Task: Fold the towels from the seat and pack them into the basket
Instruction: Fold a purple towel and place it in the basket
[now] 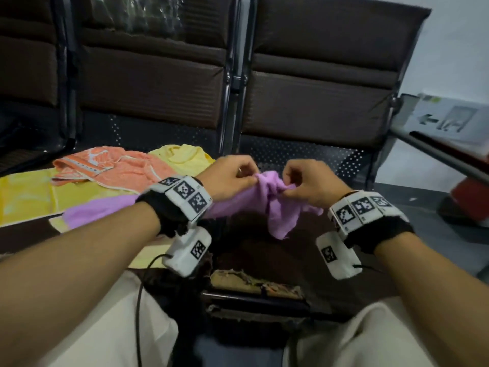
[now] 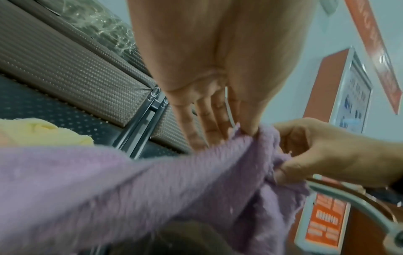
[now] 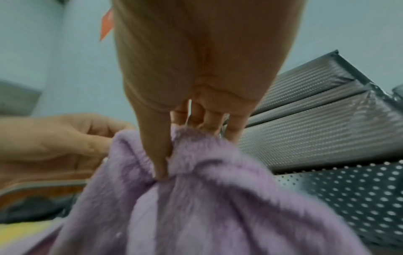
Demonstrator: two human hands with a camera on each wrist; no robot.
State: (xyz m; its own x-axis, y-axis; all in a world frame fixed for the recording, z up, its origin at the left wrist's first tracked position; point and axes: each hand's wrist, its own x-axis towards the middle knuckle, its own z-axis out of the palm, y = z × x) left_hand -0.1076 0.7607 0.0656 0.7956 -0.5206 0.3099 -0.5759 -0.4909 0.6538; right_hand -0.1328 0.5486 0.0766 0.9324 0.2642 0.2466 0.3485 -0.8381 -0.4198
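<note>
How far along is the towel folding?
Early on. No folded towel or basket shows. In hand: the left hand and right hand pinch the purple towel, bunched between them. Left: the orange towel and yellow towel lie rumpled on the seat.

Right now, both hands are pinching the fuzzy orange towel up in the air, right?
Not quite. In the head view the left hand and right hand pinch the fuzzy purple towel. The orange towel lies untouched on the seat.
</note>
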